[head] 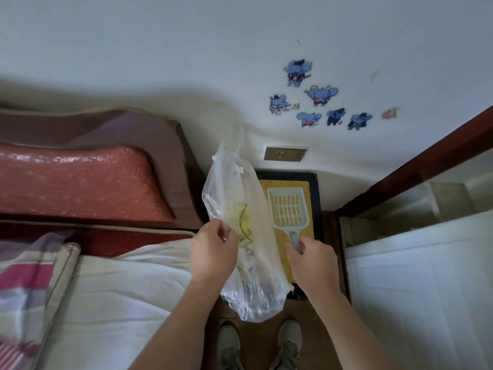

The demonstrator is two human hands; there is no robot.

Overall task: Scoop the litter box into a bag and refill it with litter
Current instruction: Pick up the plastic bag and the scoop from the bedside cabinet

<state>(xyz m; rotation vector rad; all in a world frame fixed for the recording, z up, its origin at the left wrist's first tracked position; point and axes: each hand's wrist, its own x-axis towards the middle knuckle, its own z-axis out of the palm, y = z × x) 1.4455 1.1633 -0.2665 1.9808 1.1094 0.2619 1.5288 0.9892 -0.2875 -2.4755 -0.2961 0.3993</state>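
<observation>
Standing over the litter box (318, 198), a dark-rimmed tray on the floor with yellow litter (283, 263) in it. Holding two things above it, one in each hand.

Over the box's left half: a thin, clear bag (234, 193) with yellow print, long, crumpled and collapsed flat. Likely almost weightless, limp and slippery, easy to tear on a hard edge and unable to stay open by itself. Pinched now at mid-length, which leaves the mouth shut. Probably better taken at the handle loops, which point toward the box's far side, and spread there before anything goes in.

Over the box's middle: a pale slotted scoop (289, 206), stiff moulded plastic, light, blade toward the far rim. Best held by the handle, as it is now. Not possible to tell whether the blade touches the litter or hovers above it.

Left hand (213, 249): above the box's left edge, back of the hand to the camera, thumb and fingertips closed on a fold of bag film, forearm reaching in from the near left. Right hand (310, 260): above the box's near right part, knuckles up, fingers curled round the scoop handle, forearm coming in from the near right.

Left of the box, a bed (120, 276). Beyond the far rim, a wall socket (285, 154). Just short of the near rim, a pair of shoes (289, 340).
</observation>
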